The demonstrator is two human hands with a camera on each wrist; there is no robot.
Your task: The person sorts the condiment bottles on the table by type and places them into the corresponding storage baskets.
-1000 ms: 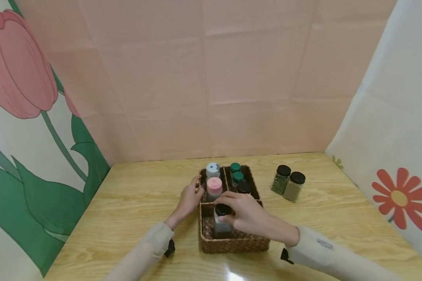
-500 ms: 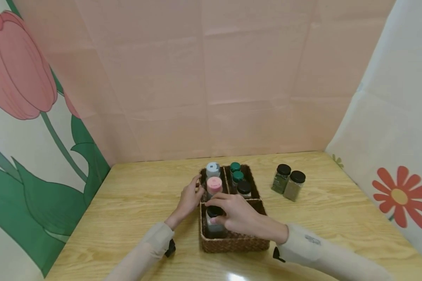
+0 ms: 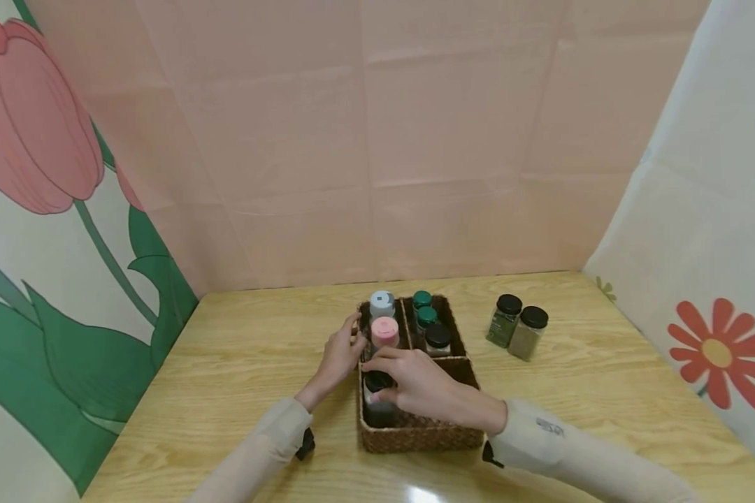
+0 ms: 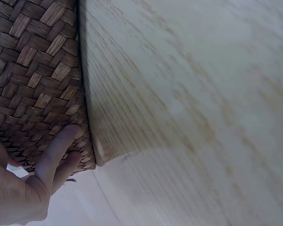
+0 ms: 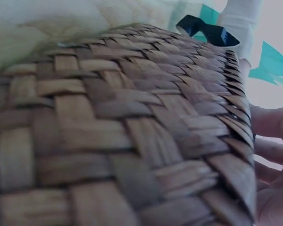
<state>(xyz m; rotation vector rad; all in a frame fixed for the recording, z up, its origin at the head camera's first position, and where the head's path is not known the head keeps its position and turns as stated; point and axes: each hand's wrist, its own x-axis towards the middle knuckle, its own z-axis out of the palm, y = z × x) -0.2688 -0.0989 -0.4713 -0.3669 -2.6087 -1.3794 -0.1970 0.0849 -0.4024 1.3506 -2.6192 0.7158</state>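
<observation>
My right hand (image 3: 418, 377) grips a clear jar (image 3: 380, 412) by its black lid, inside the front-left of the woven basket (image 3: 421, 440). The fingers partly cover the lid. My left hand (image 3: 341, 353) holds the basket's left side. In the left wrist view, fingers (image 4: 59, 150) lie against the outer wall. Behind the right hand, a pink-capped bottle (image 3: 385, 330) and a pale blue-capped bottle (image 3: 382, 303) stand in the back-left compartment. Two green-capped bottles (image 3: 426, 318) and a black-lidded jar (image 3: 437, 337) fill the back-right one. Basket weave hides most of my right hand in the right wrist view.
Two black-lidded jars, one with green contents (image 3: 503, 325) and one with brownish contents (image 3: 527, 337), stand side by side on the wooden table (image 3: 258, 349), right of the basket. A pink cloth (image 3: 377, 140) hangs behind the table, with flower-printed cloths at both sides.
My right hand has shifted left with the jar, bringing it to the left wall of the front compartment and slightly lower. My left hand stays on the basket's side.
</observation>
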